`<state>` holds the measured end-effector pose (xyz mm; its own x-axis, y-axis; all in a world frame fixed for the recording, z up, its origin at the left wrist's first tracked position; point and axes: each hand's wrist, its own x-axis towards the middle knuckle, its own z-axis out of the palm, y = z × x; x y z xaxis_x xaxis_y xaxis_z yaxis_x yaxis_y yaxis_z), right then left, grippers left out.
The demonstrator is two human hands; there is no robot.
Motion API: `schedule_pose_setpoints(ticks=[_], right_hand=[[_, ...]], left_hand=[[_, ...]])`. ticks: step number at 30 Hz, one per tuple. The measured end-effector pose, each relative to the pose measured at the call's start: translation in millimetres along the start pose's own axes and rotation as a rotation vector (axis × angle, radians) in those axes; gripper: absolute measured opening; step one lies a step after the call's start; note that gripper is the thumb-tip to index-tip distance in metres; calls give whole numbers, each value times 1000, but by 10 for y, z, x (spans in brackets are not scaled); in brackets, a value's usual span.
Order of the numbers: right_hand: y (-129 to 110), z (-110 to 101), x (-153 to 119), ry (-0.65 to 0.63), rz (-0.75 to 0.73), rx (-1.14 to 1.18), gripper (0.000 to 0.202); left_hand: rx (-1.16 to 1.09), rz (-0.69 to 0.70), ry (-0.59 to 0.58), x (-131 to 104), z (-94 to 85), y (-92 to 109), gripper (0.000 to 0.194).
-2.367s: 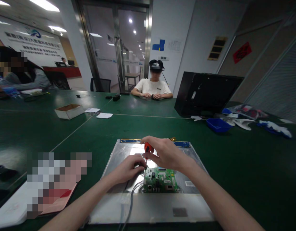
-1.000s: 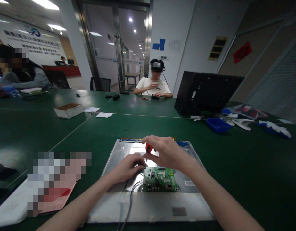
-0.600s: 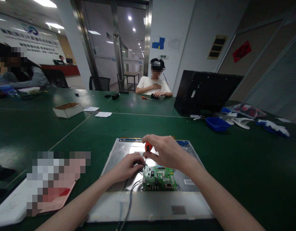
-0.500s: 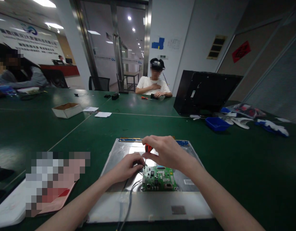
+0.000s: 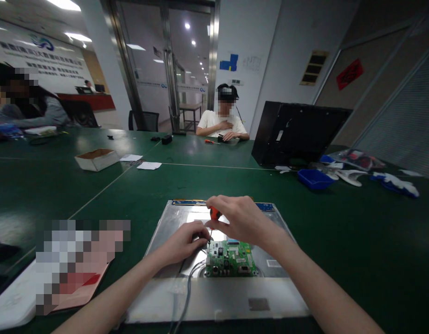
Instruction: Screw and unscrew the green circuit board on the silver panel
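My right hand point(image 5: 240, 220) is closed around the red-orange handle of a screwdriver point(image 5: 215, 214), held nearly upright. Its thin shaft points down at the upper left corner of a green circuit board point(image 5: 230, 260). My left hand point(image 5: 186, 243) has its fingertips pinched together by the screwdriver's tip at that corner. What they hold, if anything, is hidden. Under the board lies a flat silver display panel point(image 5: 200, 299), with a blue strip along its far edge. Grey cables point(image 5: 189, 297) run from the board's left side over the near edge of the panel.
To the left are a pink and white item point(image 5: 92, 290), partly blurred, and a white open box point(image 5: 98, 160). A black monitor housing point(image 5: 298, 132), a blue tray point(image 5: 315, 179) and gloves point(image 5: 395, 183) stand or lie at the right. Across the green table sits a person point(image 5: 223, 123).
The screwdriver's handle has turned a little in my right hand, showing more orange now. Both hands, the board and the panel keep their places.
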<state>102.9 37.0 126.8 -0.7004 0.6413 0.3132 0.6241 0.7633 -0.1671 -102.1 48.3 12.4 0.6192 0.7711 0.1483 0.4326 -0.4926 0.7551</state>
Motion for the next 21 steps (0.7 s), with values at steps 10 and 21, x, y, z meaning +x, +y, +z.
schedule_pose_setpoints(ticks=[10,21], right_hand=[[-18,-59,-24,-12,19,73,34],[-34,-107,-33,-39,-36,49,27]], left_hand=[[17,26,23,-1,-14,34,7],[-10,35,25,5,28,-44,9]])
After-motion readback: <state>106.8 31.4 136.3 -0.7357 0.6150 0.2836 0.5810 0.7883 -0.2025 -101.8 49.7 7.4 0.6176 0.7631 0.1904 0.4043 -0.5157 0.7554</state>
